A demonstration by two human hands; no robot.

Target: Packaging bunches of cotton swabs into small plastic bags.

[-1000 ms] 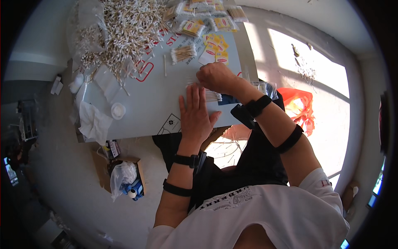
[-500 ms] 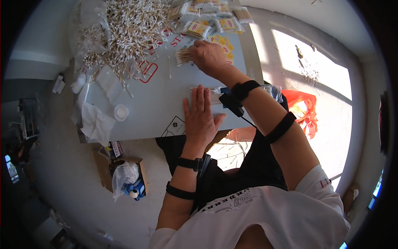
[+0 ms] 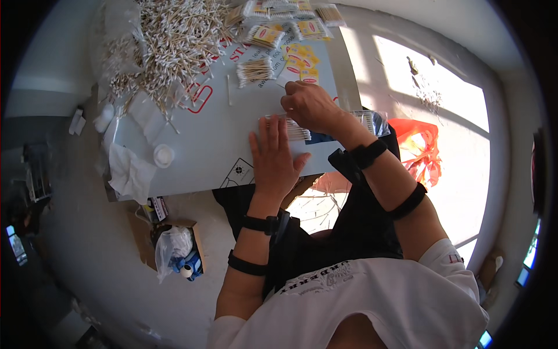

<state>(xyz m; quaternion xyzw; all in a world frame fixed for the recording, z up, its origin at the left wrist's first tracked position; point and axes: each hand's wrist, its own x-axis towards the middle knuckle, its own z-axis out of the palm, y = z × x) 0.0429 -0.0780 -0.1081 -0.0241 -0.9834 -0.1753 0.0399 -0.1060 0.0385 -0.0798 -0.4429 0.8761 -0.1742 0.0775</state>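
Observation:
My left hand lies flat, fingers stretched, its fingertips over a row of cotton swabs near the table's front edge. Just right of it, my right hand is closed with its fingers curled; what they hold, if anything, is hidden. Beyond that hand, yellow label cards lie spread on the table, with a pale slip beside them. A bundle of loose cotton swabs rests to their left. One single swab lies apart.
A large heap of cotton swabs spills from a clear bag at the far left. Filled packets are piled at the back. A white round lid-like thing and crumpled tissue lie left. A red plastic bag is on the floor.
My right hand has let go of the swab bundle and come nearer to me, leaving the bundle by the yellow cards. My left hand stays on the swab row. The whole view has shifted slightly.

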